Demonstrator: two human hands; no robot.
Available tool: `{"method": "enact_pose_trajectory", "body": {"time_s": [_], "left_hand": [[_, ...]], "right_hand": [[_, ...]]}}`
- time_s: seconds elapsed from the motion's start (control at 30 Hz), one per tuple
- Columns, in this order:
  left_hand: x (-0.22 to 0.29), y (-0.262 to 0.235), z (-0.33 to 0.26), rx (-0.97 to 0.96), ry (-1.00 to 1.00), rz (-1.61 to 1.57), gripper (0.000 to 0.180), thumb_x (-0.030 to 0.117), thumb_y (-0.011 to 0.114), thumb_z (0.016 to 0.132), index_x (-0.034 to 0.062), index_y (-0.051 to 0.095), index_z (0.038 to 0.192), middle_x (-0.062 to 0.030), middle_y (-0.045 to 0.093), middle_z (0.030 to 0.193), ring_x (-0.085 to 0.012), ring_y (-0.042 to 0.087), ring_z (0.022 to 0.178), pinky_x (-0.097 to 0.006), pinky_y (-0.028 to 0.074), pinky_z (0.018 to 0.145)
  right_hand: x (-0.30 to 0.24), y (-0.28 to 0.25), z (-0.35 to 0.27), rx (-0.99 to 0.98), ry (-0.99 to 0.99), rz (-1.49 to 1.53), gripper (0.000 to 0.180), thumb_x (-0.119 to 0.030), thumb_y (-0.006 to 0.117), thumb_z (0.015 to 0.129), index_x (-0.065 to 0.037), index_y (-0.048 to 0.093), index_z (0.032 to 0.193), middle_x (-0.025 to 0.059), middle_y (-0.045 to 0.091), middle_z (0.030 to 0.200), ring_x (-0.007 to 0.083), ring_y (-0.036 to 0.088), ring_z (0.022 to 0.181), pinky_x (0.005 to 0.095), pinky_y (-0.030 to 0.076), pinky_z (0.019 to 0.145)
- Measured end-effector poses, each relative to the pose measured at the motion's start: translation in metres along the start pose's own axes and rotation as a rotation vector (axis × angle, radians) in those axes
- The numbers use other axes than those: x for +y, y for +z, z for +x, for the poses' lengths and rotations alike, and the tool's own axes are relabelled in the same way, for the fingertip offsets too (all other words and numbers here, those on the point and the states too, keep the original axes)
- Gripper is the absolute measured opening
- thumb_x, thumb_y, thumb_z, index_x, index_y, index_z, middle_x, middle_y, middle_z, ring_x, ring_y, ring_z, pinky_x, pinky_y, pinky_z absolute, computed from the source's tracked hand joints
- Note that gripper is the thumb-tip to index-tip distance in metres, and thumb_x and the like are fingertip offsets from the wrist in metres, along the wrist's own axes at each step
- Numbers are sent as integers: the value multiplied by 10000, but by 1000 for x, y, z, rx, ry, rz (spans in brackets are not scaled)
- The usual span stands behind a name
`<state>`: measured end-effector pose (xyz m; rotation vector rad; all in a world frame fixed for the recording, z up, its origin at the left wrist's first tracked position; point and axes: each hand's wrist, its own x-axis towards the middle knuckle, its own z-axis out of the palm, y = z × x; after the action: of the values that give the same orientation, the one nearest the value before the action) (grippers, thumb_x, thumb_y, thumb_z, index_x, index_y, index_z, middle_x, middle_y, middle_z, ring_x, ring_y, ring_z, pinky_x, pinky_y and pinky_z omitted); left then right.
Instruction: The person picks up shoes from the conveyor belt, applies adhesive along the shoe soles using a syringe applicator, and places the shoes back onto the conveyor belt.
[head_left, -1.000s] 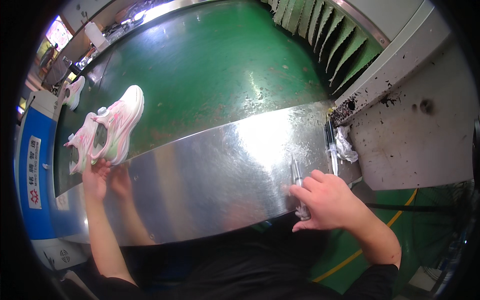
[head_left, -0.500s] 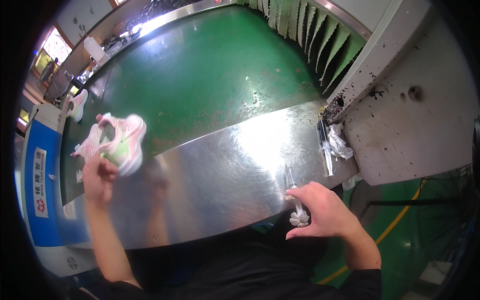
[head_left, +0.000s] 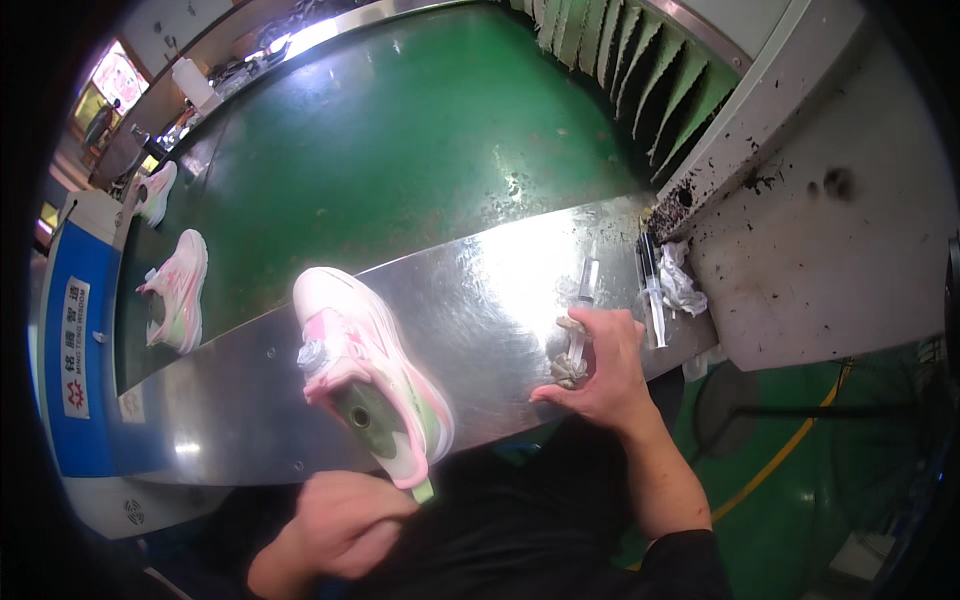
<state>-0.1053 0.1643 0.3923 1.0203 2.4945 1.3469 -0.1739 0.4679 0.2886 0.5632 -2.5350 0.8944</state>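
Observation:
A white, pink and green sneaker sits at the near edge of the steel ledge, toe pointing away and opening facing up. My left hand is closed at its heel, beside the green pull tab; the fingertips are partly hidden there. In my right hand is a clear syringe, its tip pointing away over the ledge. Greyish wrapping is bunched around its plunger, between my thumb and forefinger.
Two similar sneakers stand on the green conveyor belt at the left. Dark-filled syringes and crumpled white tissue lie at the ledge's right end. Green strip curtains hang at the far right, beside a stained metal panel.
My left hand has brought a sneaker off the belt, rightward and toward me, to the ledge. My right hand has shifted slightly left and away from me with the syringe.

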Motion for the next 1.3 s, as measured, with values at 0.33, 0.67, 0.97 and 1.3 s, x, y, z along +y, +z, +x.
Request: {"method": "enact_pose_trajectory", "body": {"time_s": [0.33,0.67,0.97,1.3], "left_hand": [[55,-44,42,-141,505,-983,166,72,533,820,-8,625,708,-141,573,649,-233,537,501,-287,385,413],[61,-41,32,-142,439,-1042,70,101,629,794,50,636,746,-141,587,663,-232,529,468,-278,382,396],[62,-44,36,-218,471,-1014,59,148,620,808,94,617,783,-142,595,742,-236,544,522,-282,382,427],[28,-55,50,-348,616,-895,121,61,614,767,-47,636,817,-157,628,755,-264,594,540,-334,518,468]], "right_hand": [[-5,9,2,57,11,44,840,-541,789,532,-68,501,1163,63,563,1009,241,497,886,361,328,820],[-5,4,3,50,0,68,838,-546,781,541,-68,499,1169,59,560,1017,233,497,875,349,336,804],[-8,4,4,40,-4,84,818,-539,776,557,-63,504,1164,69,567,1037,250,506,901,359,341,820],[-15,2,11,77,-60,100,799,-542,765,568,-70,509,1160,62,569,1003,246,515,876,354,354,806]]}}
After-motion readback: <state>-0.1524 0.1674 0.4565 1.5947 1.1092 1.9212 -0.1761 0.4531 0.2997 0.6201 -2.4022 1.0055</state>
